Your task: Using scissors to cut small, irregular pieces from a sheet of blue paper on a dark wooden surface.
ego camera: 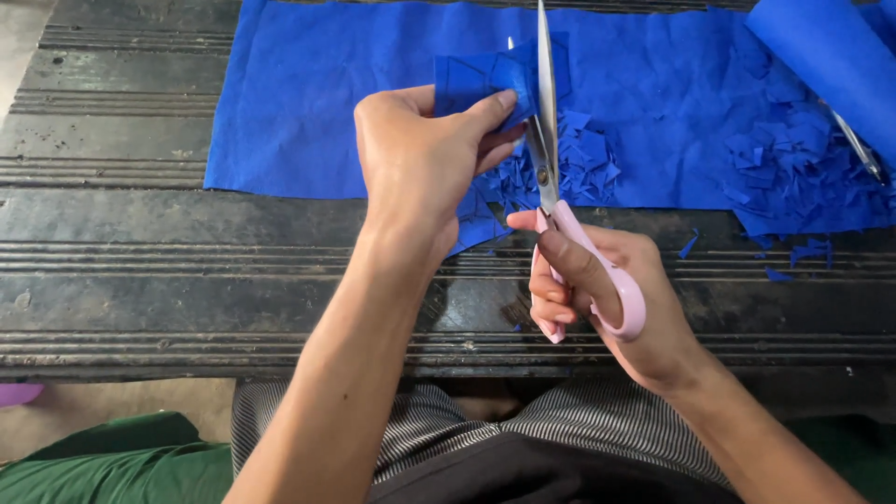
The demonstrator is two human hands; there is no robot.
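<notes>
— Nearest hand? 
— Right hand, fingers closed through pink scissors, blades upright.
— Left hand? 
— Pinching a folded blue fabric piece against the blades. 
— Beyond? 
— Blue scraps on a blue cloth sheet, dark ridged bench.

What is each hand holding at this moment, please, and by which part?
The left hand pinches a folded blue fabric piece at its right edge, near the blades. The right hand holds scissors by their pink handle loops.
</notes>
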